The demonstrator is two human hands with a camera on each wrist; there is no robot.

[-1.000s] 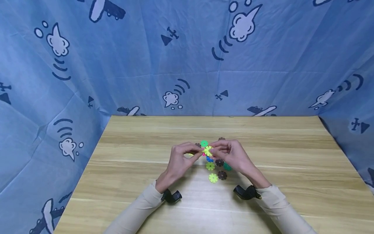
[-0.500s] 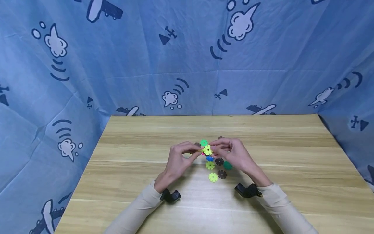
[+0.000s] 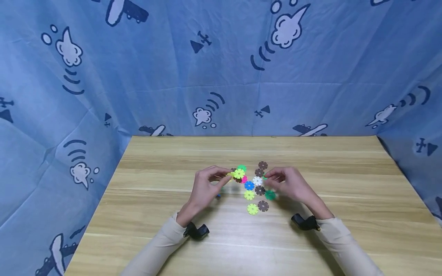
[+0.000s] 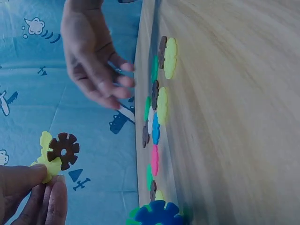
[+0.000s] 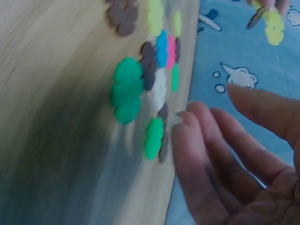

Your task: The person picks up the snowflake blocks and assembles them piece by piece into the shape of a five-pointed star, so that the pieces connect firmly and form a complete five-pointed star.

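Observation:
In the head view my left hand [image 3: 207, 186] pinches a small cluster of notched plastic discs above the table. Its yellow disc [image 3: 239, 173] faces up. The left wrist view shows a brown disc [image 4: 63, 151] slotted into the yellow pieces, with thumb and fingertips on the lowest yellow one [image 4: 49, 168]. My right hand [image 3: 290, 184] hovers at the right of the loose discs, fingers relaxed and gently bent, a gap between thumb and fingers. Nothing is in it in the right wrist view. Nearest to it lie a bright green disc [image 5: 153, 138] and a dark green disc [image 3: 270, 194].
Between the hands lie loose discs: white [image 3: 257, 181], blue [image 3: 249, 185], pink [image 3: 244, 179], and several brown and yellow ones. Another blue disc [image 4: 159, 213] lies below the left hand. A wooden table [image 3: 345, 191] carries them, with a blue patterned curtain [image 3: 221, 69] behind.
My right hand has let go of the yellow disc and moved right, uncovering the white disc. My left hand has shifted slightly left, still holding the joined discs.

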